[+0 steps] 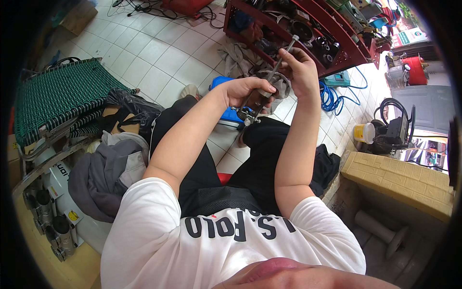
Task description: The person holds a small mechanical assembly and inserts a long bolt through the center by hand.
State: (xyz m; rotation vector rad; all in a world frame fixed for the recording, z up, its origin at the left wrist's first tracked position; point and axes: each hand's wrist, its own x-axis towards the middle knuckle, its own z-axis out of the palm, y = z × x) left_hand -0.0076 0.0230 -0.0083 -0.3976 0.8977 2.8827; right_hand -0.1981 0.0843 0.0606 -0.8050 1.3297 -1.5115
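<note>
In front of my knees I hold a metal puller (251, 110), a frame with a long screw rod (290, 47) tilted up and to the right. My left hand (243, 90) is closed around the frame, its thumb lying across the metal. The thumb and fingers of my right hand (301, 67) pinch the rod a little below its head. Some of the right fingers are hidden behind the rod. Under the puller, a blue case (222, 83) lies on the tiles between my legs, partly covered by my left forearm and hand.
A red metal rack (344, 29) full of parts stands ahead on the right. Beside it lies a coiled blue hose (332, 98). A green woven folding chair (62, 94) is at left, near a grey garment (108, 176). A yellow-fronted ledge (394, 180) runs along my right.
</note>
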